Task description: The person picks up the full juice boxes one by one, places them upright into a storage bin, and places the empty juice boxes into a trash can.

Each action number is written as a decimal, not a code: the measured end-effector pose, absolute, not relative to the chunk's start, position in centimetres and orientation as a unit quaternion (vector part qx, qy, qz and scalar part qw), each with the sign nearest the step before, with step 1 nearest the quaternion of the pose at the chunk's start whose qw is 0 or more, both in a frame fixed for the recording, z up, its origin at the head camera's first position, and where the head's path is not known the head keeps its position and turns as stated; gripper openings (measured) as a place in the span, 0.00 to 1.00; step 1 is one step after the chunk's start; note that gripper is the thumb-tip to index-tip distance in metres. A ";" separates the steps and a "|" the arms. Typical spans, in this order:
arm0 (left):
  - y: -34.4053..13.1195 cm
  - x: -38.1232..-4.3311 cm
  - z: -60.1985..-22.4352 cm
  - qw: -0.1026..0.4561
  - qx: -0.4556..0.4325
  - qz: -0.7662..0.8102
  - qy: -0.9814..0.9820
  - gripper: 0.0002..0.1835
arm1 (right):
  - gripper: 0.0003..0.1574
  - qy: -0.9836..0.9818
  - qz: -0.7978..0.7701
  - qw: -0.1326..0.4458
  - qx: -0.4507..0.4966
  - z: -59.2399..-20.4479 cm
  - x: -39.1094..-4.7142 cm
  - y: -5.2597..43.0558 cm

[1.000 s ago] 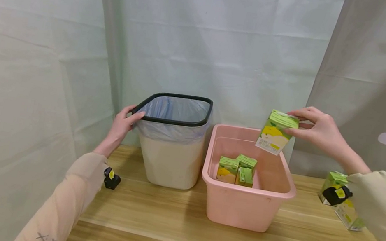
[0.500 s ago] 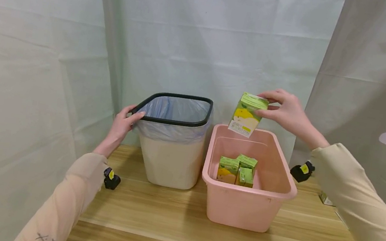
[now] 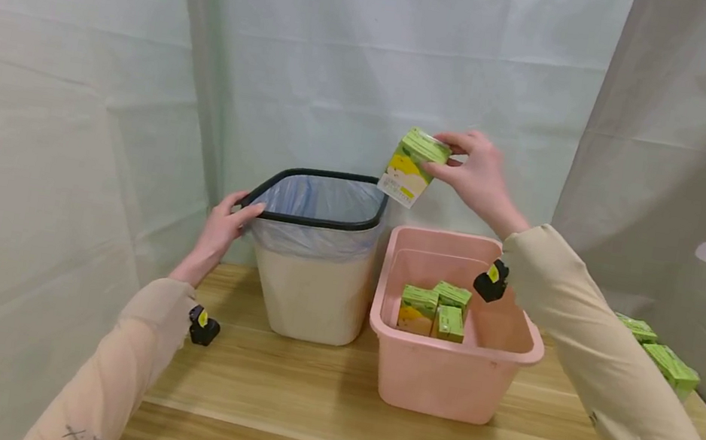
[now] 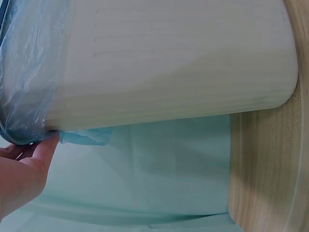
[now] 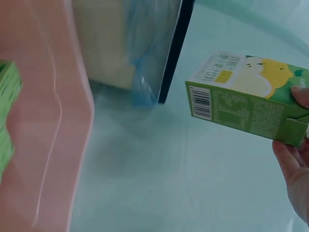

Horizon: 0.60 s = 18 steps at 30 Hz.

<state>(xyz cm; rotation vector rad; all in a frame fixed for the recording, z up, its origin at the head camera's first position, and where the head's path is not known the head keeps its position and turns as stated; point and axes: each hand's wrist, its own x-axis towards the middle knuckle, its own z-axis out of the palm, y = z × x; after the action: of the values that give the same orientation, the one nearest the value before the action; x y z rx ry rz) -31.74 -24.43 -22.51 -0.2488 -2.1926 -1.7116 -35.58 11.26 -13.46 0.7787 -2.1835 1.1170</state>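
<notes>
My right hand (image 3: 479, 176) pinches a green juice carton (image 3: 410, 166) by its upper end, tilted in the air near the right rim of the trash bin (image 3: 308, 293). In the right wrist view that carton (image 5: 251, 99) shows its barcode side, apart from the bin's black rim (image 5: 175, 53). At the bin's left corner my left hand (image 3: 219, 229) grips the rim, over the bluish plastic liner (image 3: 322, 242). The left wrist view has this hand (image 4: 26, 169) with its thumb against the liner; the other fingers are partly hidden.
A pink tub (image 3: 439, 377) stands right of the bin, with several green cartons (image 3: 416, 309) inside. More cartons (image 3: 670, 366) are on the wooden table (image 3: 271, 398) at the far right, partly behind the right sleeve (image 3: 605, 364). Pale curtains (image 3: 386, 42) hang behind and at the left.
My right hand has carried the juice carton leftward and upward, from above the pink tub to the trash bin's right rim. The left hand stays on the bin's rim.
</notes>
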 end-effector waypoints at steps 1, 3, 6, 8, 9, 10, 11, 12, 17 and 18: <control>-24.2 -31.3 -22.3 0.173 -0.088 -0.604 -0.773 0.34 | 0.28 -0.809 0.427 0.282 0.291 -13.5 -35.7 10.7; -24.1 -31.1 -22.2 0.175 -0.089 -0.604 -0.773 0.34 | 0.27 -0.797 0.445 0.281 0.295 -13.7 -36.0 9.6; -24.1 -30.9 -22.1 0.175 -0.088 -0.602 -0.774 0.34 | 0.27 -0.787 0.461 0.280 0.300 -14.2 -36.4 8.1; -24.1 -30.8 -22.1 0.174 -0.088 -0.601 -0.775 0.34 | 0.26 -0.786 0.464 0.278 0.300 -14.6 -36.6 7.3; -24.0 -30.8 -22.1 0.173 -0.088 -0.601 -0.775 0.34 | 0.26 -0.786 0.465 0.277 0.299 -14.8 -36.7 7.0; -24.0 -30.8 -22.1 0.173 -0.087 -0.600 -0.776 0.34 | 0.26 -0.785 0.468 0.276 0.297 -15.0 -36.8 6.7; -23.9 -30.8 -22.1 0.172 -0.087 -0.602 -0.775 0.34 | 0.26 -0.784 0.472 0.274 0.296 -15.2 -36.9 6.4; -23.9 -30.8 -22.1 0.172 -0.086 -0.602 -0.775 0.34 | 0.26 -0.785 0.473 0.272 0.293 -15.4 -37.1 6.2; -23.9 -31.3 -22.3 0.173 -0.088 -0.605 -0.772 0.34 | 0.26 -0.793 0.477 0.262 0.273 -16.1 -37.7 5.5; -24.0 -31.5 -22.4 0.173 -0.089 -0.606 -0.771 0.35 | 0.26 -0.796 0.476 0.258 0.272 -16.1 -37.7 5.5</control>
<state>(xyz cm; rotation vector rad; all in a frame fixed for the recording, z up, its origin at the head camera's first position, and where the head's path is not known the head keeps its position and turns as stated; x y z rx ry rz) -31.45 -23.96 -22.42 -0.2536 -2.1885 -1.7193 -37.71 5.47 -16.13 0.7370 -2.1578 1.2895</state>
